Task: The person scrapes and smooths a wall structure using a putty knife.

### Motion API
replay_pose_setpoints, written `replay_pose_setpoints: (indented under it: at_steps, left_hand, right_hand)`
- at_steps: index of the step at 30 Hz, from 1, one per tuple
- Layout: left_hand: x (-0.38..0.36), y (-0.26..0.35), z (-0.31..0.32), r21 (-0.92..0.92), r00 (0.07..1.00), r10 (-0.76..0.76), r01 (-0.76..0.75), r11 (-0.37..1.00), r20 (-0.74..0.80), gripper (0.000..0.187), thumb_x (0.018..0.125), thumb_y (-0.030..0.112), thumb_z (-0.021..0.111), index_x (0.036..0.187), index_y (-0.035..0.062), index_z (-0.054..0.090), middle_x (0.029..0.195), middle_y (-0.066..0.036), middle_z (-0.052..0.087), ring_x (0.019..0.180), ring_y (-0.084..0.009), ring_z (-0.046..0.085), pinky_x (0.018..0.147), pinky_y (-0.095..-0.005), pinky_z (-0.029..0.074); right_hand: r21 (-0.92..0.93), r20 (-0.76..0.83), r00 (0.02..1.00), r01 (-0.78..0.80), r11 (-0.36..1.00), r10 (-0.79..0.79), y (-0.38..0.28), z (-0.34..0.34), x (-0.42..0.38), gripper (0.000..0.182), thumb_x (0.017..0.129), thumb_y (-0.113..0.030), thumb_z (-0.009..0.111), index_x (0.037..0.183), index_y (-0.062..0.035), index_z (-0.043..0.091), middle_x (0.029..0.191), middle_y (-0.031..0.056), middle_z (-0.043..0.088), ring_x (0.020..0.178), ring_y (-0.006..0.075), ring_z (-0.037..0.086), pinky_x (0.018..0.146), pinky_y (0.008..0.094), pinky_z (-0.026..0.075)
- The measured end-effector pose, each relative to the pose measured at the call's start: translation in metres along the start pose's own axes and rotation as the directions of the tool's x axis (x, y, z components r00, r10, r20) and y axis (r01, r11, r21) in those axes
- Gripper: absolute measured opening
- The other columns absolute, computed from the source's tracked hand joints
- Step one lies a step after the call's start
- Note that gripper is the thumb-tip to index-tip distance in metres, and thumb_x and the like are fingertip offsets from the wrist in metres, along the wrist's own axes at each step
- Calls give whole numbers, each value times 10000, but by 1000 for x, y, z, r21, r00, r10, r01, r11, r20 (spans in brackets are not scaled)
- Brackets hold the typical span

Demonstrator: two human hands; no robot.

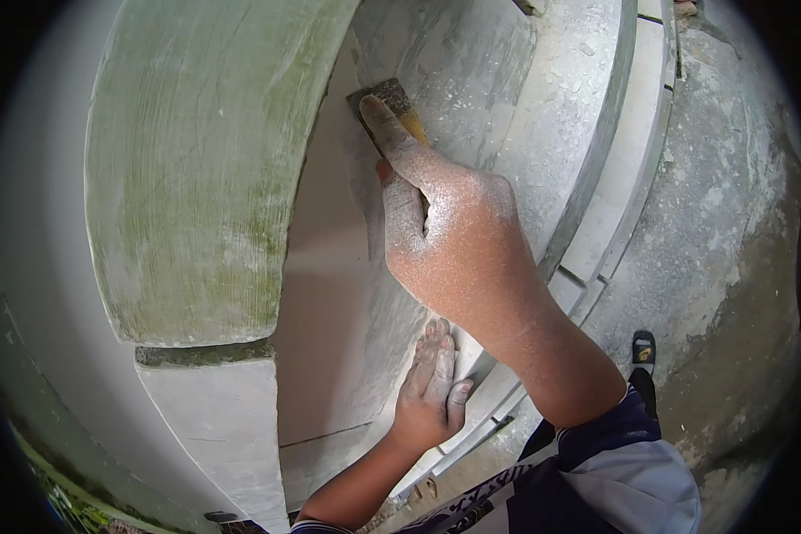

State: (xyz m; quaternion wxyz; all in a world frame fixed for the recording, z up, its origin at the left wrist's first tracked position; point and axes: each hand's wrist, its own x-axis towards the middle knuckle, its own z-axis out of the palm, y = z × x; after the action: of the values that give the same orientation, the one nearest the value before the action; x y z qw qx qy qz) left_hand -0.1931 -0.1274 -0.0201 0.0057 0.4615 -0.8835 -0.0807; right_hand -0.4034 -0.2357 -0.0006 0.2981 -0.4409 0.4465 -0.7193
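Right hand [458, 209]: I'm pinching a flat tool [392, 90], index finger extending along it
Tool spot: sitting just beyond my right fingertips, against the grey surface [454, 76]
Left hand [429, 384]: I'm resting it open, nearer my body, thumb standing apart
Greenish slab [191, 178]: curving left of both hands
Pale ledge [556, 116]: holding white flecks, right of the tool

Right of the green slab [196, 178], a pale curved ledge [552, 142] carries white dust and small chips [587, 51]. Farther right, pale powder [636, 254] speckles the floor [712, 133].
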Motion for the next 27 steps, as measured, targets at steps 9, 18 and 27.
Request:
replay_pose_setpoints:
  at_steps: [9,18,27]
  left_hand:
    - [-4,0,1,21,1000,27,-26,999,-13,667,907,97,644,1475,-108,359,1490,-345,400,1418,-488,369,1178,-506,312]
    - [-5,2,1,29,1000,12,-11,1000,-18,657,907,98,640,1460,-130,367,1507,-342,382,1426,-481,362,1186,-495,297]
    - [0,2,3,40,999,34,-33,999,-29,685,893,85,654,1473,-119,351,1511,-338,380,1431,-477,356,1188,-498,292]
  right_hand:
    - [-11,2,1000,-10,1000,10,-5,-5,15,401,906,-28,571,1302,-5,634,730,224,673,640,328,712,585,385,555]
    - [-98,45,998,-33,995,38,-9,-11,22,485,900,-15,571,1382,-60,580,855,216,717,729,345,729,679,386,584]
    - [-109,72,997,-15,994,23,-12,-17,33,327,867,-52,589,1175,19,673,761,237,691,685,347,720,642,409,600]
